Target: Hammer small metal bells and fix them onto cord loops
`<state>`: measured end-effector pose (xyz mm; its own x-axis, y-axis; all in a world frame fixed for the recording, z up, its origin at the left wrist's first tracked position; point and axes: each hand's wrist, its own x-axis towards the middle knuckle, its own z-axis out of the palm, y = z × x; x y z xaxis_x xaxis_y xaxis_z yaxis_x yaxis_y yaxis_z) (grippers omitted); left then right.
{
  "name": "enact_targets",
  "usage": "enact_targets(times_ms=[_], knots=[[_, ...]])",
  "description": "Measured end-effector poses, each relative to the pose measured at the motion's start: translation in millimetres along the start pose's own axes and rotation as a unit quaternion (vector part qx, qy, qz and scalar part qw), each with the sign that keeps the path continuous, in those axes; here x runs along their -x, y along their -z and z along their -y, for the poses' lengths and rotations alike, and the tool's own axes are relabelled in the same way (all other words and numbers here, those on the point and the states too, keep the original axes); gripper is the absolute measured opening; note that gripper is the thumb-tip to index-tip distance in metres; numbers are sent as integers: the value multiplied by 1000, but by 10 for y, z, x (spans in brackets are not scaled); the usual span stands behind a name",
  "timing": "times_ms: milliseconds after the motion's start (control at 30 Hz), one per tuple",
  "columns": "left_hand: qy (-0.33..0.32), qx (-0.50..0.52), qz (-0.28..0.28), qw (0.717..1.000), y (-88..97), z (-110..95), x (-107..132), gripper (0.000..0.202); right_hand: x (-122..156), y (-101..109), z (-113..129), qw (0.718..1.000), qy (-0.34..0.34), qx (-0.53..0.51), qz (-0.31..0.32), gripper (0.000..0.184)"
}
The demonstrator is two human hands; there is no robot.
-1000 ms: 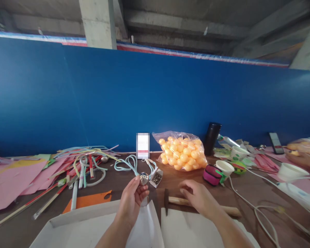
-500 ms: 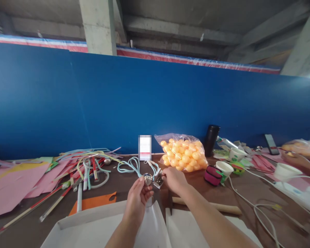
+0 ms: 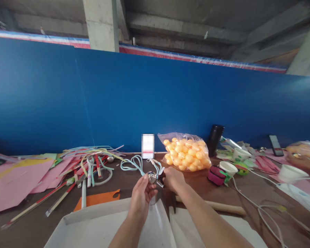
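My left hand is raised over the table with its fingertips closed on a small shiny metal ball. My right hand reaches forward beside it, fingers curled down over a small open box of tiny metal pieces; what the fingers hold is hidden. A hammer with a wooden handle lies under my right forearm. A coil of pale blue cord lies just beyond the hands.
White cardboard sheets lie at the near edge. Pink paper and coloured strips spread at left. A bag of orange balls, a black tumbler, a pink case, paper cups and cables sit right. Another person's hand rests far right.
My right hand left the hammer handle and moved forward to the small box beside the metal ball. My left hand kept hold of the ball.
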<state>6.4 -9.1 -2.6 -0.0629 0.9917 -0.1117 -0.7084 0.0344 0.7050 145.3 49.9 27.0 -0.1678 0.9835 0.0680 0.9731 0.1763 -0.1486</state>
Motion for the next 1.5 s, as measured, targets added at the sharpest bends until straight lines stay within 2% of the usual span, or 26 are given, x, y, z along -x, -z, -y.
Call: enact_targets(times_ms=[800,1133,1500], knots=[[28,39,3,999,-16,-55,19,21,-11,-90,31,999,2,-30,-11,19],[42,48,3,998,-24,-58,22,20,-31,-65,-48,999,6,-39,-9,21],[47,46,2,998,-37,-68,42,19,-7,-115,24,999,-2,-36,-10,19]])
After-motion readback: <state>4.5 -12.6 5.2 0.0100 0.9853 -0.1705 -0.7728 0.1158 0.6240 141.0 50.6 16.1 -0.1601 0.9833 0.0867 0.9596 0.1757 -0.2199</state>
